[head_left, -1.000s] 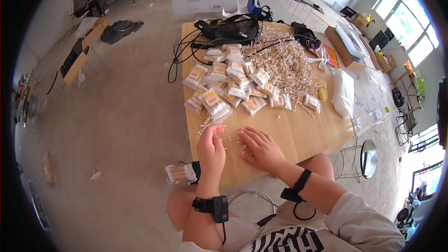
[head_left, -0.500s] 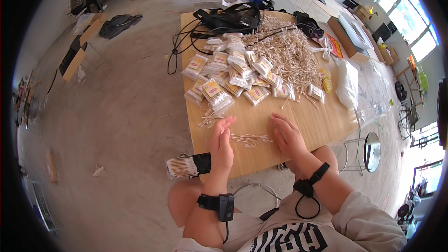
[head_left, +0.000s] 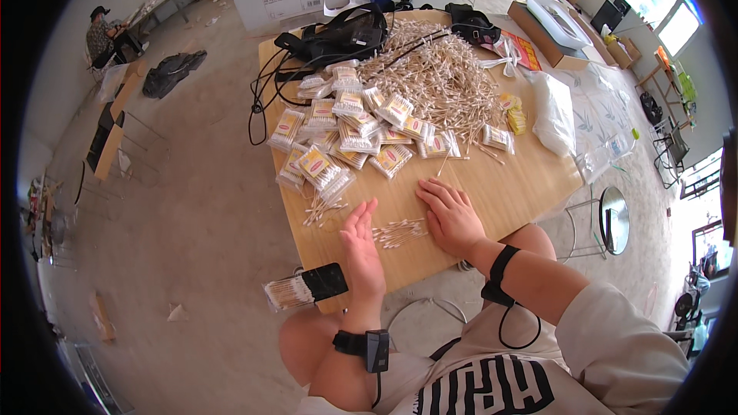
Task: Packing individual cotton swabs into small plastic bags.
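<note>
A small row of loose cotton swabs (head_left: 400,234) lies on the wooden table between my two hands. On its left side, my left hand (head_left: 361,253) stands on edge, fingers stretched out and palm turned inward, holding nothing. To the right, my right hand (head_left: 452,219) lies palm down, its fingers extended and its thumb side near the swab ends. Beyond my left hand, a few stray swabs (head_left: 319,211) rest below a heap of clear swab packets (head_left: 357,119). Behind them spreads a large pile of loose swabs (head_left: 442,77).
An open clear pack of swabs (head_left: 288,292) with a black sleeve (head_left: 324,282) juts past the table's near left edge. Black straps and cables (head_left: 330,38) occupy the far left corner. A white plastic bag (head_left: 553,115) and a stool (head_left: 613,219) are at right. Someone sits far left.
My right hand has turned from upright on its edge to palm down on the table. My left hand shows more of its palm. The whole view has shifted slightly.
</note>
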{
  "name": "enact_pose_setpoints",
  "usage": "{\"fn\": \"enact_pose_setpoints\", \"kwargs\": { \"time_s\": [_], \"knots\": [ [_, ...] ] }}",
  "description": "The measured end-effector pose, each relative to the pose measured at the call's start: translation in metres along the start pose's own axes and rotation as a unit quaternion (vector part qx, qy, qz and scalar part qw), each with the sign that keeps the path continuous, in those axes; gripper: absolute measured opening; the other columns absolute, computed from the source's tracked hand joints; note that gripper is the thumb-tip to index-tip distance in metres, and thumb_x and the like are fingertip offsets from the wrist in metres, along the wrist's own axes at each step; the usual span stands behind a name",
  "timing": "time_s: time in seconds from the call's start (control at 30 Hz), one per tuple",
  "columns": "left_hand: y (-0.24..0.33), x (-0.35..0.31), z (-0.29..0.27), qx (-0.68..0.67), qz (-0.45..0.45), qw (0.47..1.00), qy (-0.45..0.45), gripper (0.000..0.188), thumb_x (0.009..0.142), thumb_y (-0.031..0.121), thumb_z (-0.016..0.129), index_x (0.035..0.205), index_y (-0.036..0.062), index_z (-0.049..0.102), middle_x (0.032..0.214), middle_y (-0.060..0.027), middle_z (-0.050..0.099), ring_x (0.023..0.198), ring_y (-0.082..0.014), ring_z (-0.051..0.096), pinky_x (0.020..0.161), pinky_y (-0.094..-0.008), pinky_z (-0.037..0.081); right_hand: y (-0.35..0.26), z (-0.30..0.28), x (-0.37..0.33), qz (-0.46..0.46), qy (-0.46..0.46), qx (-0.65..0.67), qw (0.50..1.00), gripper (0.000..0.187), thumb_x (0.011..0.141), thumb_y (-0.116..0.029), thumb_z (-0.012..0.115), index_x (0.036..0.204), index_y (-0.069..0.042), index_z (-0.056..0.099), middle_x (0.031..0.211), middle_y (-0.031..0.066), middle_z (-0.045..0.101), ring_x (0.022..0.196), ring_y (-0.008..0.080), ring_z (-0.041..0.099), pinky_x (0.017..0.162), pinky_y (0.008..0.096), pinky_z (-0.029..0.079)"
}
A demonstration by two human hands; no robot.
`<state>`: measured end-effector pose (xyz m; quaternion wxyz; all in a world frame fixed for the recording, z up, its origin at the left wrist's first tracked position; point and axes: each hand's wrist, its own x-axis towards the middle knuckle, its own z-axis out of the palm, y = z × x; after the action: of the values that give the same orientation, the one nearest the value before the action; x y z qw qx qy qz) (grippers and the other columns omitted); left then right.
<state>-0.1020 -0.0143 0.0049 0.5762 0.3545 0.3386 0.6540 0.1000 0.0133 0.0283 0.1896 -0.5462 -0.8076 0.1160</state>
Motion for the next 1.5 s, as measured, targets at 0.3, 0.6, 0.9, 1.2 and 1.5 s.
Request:
{"fn": "enact_pose_setpoints", "kwargs": {
  "time_s": [0.3,0.6,0.9,1.2,1.5],
  "knots": [
    [0.010,0.009,-0.014,0.134,-0.083,0.988,-0.002,0.038,0.106,0.029,0.054,0.131,0.0002,0.056,0.135,-0.0174,0.059,0.135,-0.0306,0.049,0.113,-0.0425,0.038,0.000,0.003,0.001,-0.003,0.005,-0.014,1.000,0.045,0.094,-0.012,0.053,0.139,-0.008,0.055,0.149,0.0085,0.051,0.143,0.0277,0.042,0.114,0.0445,0.036],
    [0.026,0.005,-0.010,0.601,0.148,0.779,-0.098,0.022,0.083,0.012,0.076,0.105,0.0120,0.073,0.110,-0.0057,0.062,0.104,-0.0292,0.058,0.093,-0.0420,0.047,0.000,0.000,0.002,-0.010,0.010,-0.016,1.000,0.047,0.092,-0.013,0.056,0.139,-0.008,0.055,0.149,0.0087,0.050,0.143,0.0280,0.042,0.113,0.0448,0.036],
    [0.020,-0.003,0.012,0.733,0.197,0.633,-0.149,0.058,0.092,0.035,0.067,0.141,0.0058,0.057,0.152,-0.0129,0.048,0.142,-0.0344,0.042,0.116,-0.0491,0.034,0.000,0.001,0.001,0.000,0.003,-0.016,1.000,0.046,0.092,-0.013,0.055,0.138,-0.008,0.055,0.150,0.0084,0.049,0.144,0.0276,0.041,0.114,0.0441,0.035],
    [0.004,-0.047,0.034,0.786,0.070,0.584,-0.190,0.088,0.092,0.049,0.063,0.155,-0.0047,0.031,0.164,-0.0223,0.028,0.153,-0.0386,0.024,0.124,-0.0522,0.018,0.004,0.001,-0.002,0.002,0.013,-0.001,1.000,0.045,0.093,-0.013,0.056,0.138,-0.009,0.055,0.150,0.0067,0.049,0.144,0.0256,0.040,0.115,0.0429,0.035],
    [-0.003,-0.017,0.019,0.796,0.103,0.579,-0.146,0.083,0.095,0.047,0.059,0.156,-0.0033,0.032,0.165,-0.0207,0.028,0.153,-0.0400,0.023,0.125,-0.0532,0.017,0.005,0.003,-0.002,-0.009,0.031,0.007,0.999,0.044,0.095,-0.016,0.055,0.138,-0.009,0.056,0.148,0.0059,0.051,0.143,0.0253,0.042,0.114,0.0428,0.036]
  ]
}}
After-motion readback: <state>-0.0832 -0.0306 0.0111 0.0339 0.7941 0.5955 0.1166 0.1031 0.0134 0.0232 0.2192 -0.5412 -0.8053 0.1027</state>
